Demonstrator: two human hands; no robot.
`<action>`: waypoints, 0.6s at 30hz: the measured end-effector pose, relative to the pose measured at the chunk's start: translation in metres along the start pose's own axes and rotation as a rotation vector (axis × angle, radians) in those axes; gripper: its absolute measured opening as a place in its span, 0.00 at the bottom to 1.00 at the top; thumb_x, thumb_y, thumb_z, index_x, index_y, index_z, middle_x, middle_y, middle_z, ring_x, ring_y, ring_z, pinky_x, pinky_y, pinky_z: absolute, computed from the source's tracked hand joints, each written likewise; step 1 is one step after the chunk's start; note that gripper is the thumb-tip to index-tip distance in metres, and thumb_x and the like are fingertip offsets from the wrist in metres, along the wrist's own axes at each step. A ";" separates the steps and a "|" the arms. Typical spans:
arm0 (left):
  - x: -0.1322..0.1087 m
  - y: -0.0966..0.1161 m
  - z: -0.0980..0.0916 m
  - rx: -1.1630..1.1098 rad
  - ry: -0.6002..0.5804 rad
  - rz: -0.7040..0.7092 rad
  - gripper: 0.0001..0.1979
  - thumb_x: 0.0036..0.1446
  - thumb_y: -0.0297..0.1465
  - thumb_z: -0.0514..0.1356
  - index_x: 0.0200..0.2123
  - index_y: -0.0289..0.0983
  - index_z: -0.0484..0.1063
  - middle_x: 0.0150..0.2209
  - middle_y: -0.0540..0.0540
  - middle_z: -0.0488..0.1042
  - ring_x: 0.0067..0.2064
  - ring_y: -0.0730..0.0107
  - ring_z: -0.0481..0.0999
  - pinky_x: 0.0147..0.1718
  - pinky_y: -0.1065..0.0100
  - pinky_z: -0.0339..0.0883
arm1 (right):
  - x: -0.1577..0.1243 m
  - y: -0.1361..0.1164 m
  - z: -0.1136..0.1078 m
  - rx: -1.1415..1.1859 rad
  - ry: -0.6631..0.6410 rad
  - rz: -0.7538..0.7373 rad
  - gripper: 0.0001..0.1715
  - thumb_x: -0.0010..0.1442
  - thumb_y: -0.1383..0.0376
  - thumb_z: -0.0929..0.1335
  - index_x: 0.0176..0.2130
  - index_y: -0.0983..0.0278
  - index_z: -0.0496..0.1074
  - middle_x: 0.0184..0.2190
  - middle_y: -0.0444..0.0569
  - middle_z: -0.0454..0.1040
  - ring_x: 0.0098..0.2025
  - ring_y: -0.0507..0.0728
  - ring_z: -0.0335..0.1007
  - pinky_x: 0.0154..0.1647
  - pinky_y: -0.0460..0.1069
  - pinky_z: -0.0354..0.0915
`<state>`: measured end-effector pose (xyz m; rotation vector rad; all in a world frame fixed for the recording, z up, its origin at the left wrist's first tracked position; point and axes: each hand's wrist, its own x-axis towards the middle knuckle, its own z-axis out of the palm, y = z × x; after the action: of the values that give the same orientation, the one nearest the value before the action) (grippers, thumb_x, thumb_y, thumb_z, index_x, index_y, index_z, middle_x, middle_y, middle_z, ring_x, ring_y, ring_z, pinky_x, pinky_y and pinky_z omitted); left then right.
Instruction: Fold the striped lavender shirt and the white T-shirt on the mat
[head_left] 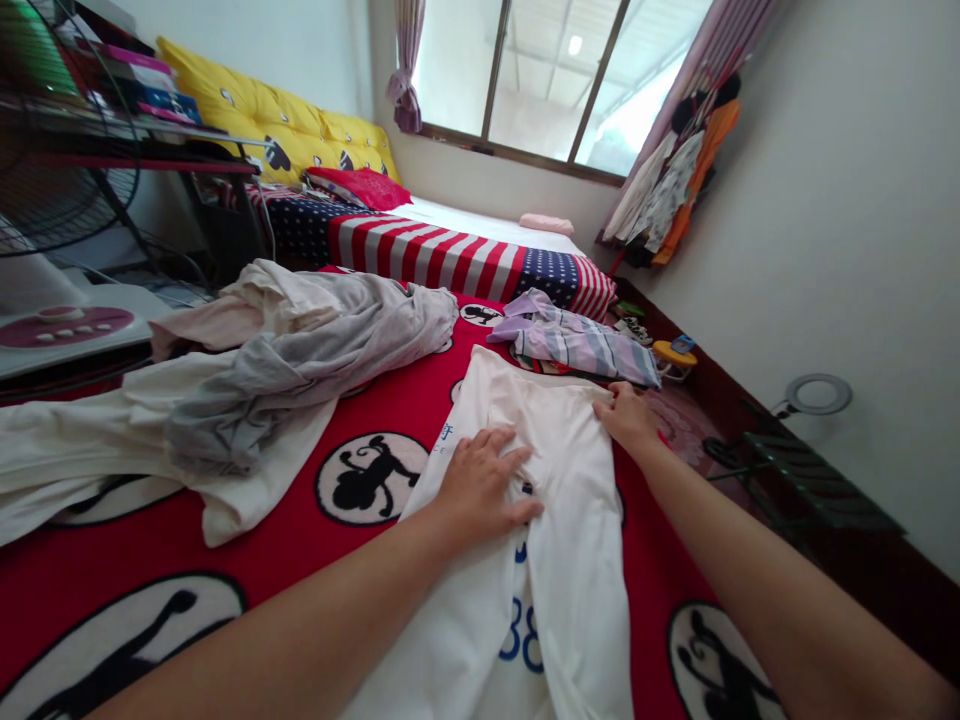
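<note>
A white shirt [577,480] with blue lettering and digits lies lengthwise on a red bedspread [405,590]. Its two side parts are turned toward the middle, and its near end runs out of the picture. My left hand [484,485] rests flat on the shirt's left part, fingers spread. At the far right corner, my right hand [628,415] has its fingers closed on the shirt's edge. Just beyond lies a folded plaid shirt [577,335] in lilac and grey. To the left is a loose heap with a grey garment [315,350] over white clothing [247,495].
A fan [67,320] and a cluttered desk [150,125] stand at the left. Behind is a bed with a stars-and-stripes cover [427,250]. Clothes [675,190] hang by the window. On the right are a yellow stool [675,353], a ring light [819,394] and a dark rack [817,480].
</note>
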<state>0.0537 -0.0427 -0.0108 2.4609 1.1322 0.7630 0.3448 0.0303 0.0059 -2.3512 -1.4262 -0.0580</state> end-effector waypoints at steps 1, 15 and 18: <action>0.002 -0.003 0.000 -0.030 0.049 -0.016 0.25 0.49 0.44 0.65 0.50 0.44 0.72 0.60 0.42 0.63 0.61 0.52 0.61 0.58 0.50 0.57 | -0.005 0.002 -0.002 0.026 0.005 0.000 0.28 0.55 0.60 0.69 0.54 0.67 0.66 0.42 0.59 0.77 0.48 0.66 0.72 0.46 0.55 0.64; 0.072 -0.037 -0.033 -0.078 0.064 -0.583 0.43 0.46 0.46 0.66 0.62 0.37 0.56 0.57 0.32 0.68 0.57 0.45 0.68 0.52 0.55 0.62 | -0.061 -0.021 -0.001 0.495 -0.072 -0.096 0.39 0.49 0.58 0.72 0.57 0.67 0.64 0.52 0.58 0.72 0.51 0.62 0.71 0.51 0.55 0.67; 0.081 -0.046 -0.033 -0.083 0.036 -0.510 0.44 0.42 0.46 0.68 0.61 0.37 0.60 0.56 0.34 0.70 0.55 0.44 0.70 0.50 0.54 0.64 | -0.074 -0.031 0.001 0.522 -0.105 -0.196 0.32 0.47 0.65 0.72 0.52 0.65 0.70 0.52 0.56 0.73 0.54 0.63 0.69 0.57 0.56 0.62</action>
<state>0.0510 0.0511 0.0201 1.9642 1.6121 0.6770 0.2821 -0.0186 -0.0029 -1.8101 -1.4981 0.3479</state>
